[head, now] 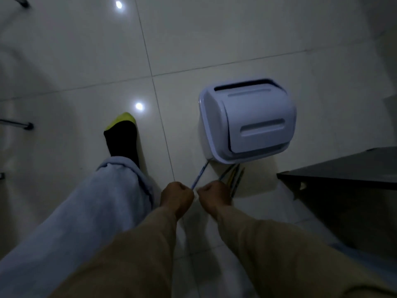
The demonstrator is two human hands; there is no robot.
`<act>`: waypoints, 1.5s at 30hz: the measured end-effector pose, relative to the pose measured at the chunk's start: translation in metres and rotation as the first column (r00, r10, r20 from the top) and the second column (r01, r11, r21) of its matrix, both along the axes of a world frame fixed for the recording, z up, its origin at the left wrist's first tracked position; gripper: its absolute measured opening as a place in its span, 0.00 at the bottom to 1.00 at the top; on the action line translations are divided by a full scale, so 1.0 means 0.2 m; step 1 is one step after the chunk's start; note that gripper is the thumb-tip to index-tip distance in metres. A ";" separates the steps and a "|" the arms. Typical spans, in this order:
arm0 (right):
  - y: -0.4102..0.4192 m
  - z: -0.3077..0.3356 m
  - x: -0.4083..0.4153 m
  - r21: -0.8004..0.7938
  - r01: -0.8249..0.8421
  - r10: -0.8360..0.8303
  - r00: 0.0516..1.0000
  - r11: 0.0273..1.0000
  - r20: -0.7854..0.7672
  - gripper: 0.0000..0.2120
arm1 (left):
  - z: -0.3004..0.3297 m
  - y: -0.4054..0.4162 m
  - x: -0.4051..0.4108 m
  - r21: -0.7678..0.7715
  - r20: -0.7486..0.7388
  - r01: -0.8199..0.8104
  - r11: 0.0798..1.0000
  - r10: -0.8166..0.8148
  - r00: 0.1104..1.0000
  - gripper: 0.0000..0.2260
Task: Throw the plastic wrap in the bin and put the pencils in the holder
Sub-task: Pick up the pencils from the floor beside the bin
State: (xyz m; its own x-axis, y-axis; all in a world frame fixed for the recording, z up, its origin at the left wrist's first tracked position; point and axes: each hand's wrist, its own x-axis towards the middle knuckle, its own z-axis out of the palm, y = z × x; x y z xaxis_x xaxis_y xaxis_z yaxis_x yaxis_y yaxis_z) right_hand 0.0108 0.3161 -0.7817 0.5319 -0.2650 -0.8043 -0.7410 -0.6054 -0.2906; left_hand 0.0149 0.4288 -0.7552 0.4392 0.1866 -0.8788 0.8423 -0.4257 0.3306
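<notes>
my left grip (177, 195) clamped one blue pencil (199, 175), my right grip (212, 195) clamped the pencil bunch (233, 178), all pointing ahead toward the white swing-lid bin (247, 121).

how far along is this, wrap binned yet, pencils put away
Done: cannot confirm; no plastic wrap shows, and the white bin has its swing lid closed. In hand: the left hand grips one blue pencil; the right hand grips a bunch of pencils. Left: getting the pencils into a holder, which is not in view.
</notes>
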 end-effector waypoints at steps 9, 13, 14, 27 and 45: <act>0.07 -0.15 0.17 -0.111 0.059 -0.061 0.998 0.992 -0.011 0.20 | -0.14 0.06 0.09 -0.014 0.026 -0.122 0.992 0.122 0.992 0.08; 0.10 -0.15 0.18 -0.056 0.040 -0.041 0.999 0.998 -0.015 0.09 | -0.12 0.06 0.07 0.008 0.013 -0.138 0.990 0.138 0.990 0.08; 0.10 -0.15 0.17 -0.037 0.022 -0.024 0.999 0.999 -0.034 0.10 | -0.11 0.07 0.07 0.021 0.011 -0.138 0.990 0.138 0.990 0.08; -0.06 0.00 0.00 0.249 0.342 -0.364 0.930 0.906 0.048 0.10 | -0.08 0.00 0.10 -0.242 -0.098 -0.449 0.860 0.439 0.893 0.11; -0.07 0.03 0.00 0.148 0.108 -0.085 0.985 0.983 -0.152 0.15 | -0.11 0.04 0.14 -0.282 -0.242 -0.555 0.782 0.502 0.830 0.09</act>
State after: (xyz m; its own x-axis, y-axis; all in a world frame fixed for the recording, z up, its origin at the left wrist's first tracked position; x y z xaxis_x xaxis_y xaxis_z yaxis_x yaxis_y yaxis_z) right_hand 0.0105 0.3026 -0.7763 0.3850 -0.1758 -0.9060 -0.8348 -0.4850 -0.2606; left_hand 0.0422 0.4367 -0.7778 0.2191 0.0424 -0.9748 0.9516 0.2114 0.2231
